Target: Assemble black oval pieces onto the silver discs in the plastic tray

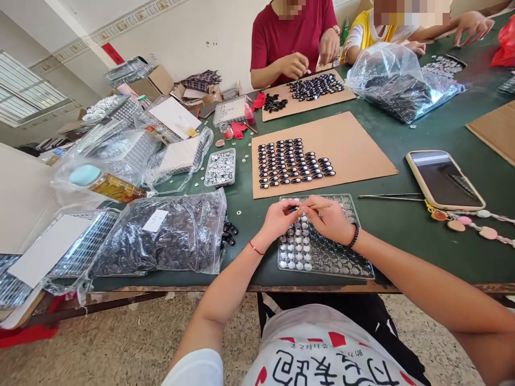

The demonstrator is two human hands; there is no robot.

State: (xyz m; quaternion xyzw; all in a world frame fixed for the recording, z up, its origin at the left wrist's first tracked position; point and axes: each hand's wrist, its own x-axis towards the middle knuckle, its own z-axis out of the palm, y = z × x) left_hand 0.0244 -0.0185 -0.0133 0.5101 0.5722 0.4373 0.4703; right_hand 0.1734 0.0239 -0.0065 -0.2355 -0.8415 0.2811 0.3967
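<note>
Two hands, the left hand and the right hand, meet over the back part of a clear tray by the front edge of the tabletop. The left fingers pinch a small black piece; the right fingers squeeze a thin stick. I see green room between tray and phone. White dots sit in the tray's left cups. Further left, a bag is full of black things, and behind it a little box holds shiny bits.
</note>
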